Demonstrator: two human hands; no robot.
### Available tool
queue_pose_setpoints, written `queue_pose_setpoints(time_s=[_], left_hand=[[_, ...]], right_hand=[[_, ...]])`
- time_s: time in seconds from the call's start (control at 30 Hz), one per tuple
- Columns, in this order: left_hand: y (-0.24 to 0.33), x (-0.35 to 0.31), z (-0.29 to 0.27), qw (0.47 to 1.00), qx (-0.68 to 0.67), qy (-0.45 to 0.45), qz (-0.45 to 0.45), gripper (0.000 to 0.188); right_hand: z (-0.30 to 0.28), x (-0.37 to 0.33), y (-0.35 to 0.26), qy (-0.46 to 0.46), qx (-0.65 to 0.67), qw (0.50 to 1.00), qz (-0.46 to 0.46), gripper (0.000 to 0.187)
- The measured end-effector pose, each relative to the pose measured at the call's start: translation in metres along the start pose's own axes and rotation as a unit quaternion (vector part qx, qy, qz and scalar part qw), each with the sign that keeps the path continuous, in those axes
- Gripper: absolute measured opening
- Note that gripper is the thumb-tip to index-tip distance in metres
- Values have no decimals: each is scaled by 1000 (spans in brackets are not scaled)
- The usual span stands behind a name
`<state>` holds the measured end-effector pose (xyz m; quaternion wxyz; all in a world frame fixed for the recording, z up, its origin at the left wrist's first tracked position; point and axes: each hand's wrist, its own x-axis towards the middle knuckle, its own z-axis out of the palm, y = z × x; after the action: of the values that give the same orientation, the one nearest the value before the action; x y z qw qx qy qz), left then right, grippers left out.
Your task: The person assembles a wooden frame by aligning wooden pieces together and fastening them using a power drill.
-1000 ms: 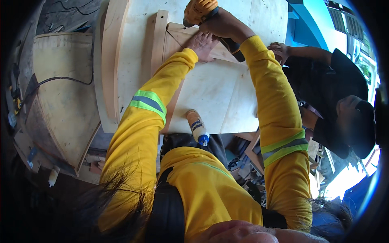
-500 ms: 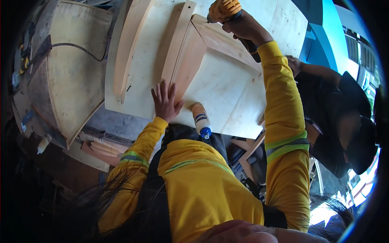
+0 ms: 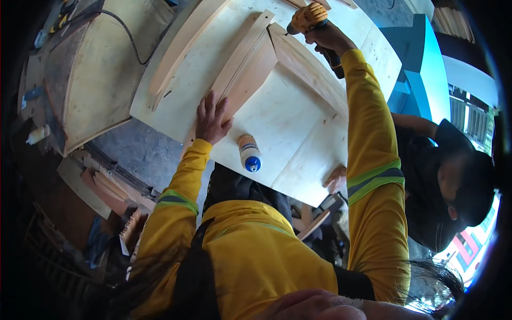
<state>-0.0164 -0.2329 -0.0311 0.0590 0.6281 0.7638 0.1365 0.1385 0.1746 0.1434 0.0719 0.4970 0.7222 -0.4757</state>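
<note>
My right hand (image 3: 332, 41) grips a yellow-and-black cordless drill (image 3: 308, 18) at the far side of the board. The drill's tip is over the top end of a wooden rail (image 3: 306, 66), close to where the rail meets another wooden piece at an angle. My left hand (image 3: 213, 118) lies with its fingers apart on the near end of the long wooden strips (image 3: 242, 69), holding nothing. A white glue bottle (image 3: 249, 152) with a blue end and a tan end lies on the pale plywood panel (image 3: 277, 138), just right of my left hand.
A curved wooden piece (image 3: 181, 48) lies on the panel's left. A co-worker in dark clothing and a cap (image 3: 461, 138) bends at the right, one hand (image 3: 336, 180) at the panel's near edge. Blue panels (image 3: 426, 69) stand behind. Another plywood-topped bench (image 3: 109, 64) is left.
The view has turned, shifting the panel and bottle in the picture. My hands keep their places on the wood and drill. The co-worker's hand now shows at the panel's near right edge.
</note>
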Motion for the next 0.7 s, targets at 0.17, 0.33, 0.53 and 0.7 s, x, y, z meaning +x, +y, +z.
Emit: queue_pose_setpoints(time_s=[0.17, 0.33, 0.53, 0.7], left_hand=[[28, 50, 8, 995, -6, 69, -67, 119], [46, 119, 8, 989, 30, 5, -147, 124], [43, 116, 7, 989, -25, -15, -144, 119], [46, 115, 6, 990, -6, -1, -142, 115]], right_hand=[[17, -11, 1, 20, -51, 998, -36, 35], [32, -32, 54, 122, -92, 983, -107, 37], [105, -175, 193, 144, -124, 958, -213, 50], [169, -242, 225, 211, -124, 939, -241, 62]])
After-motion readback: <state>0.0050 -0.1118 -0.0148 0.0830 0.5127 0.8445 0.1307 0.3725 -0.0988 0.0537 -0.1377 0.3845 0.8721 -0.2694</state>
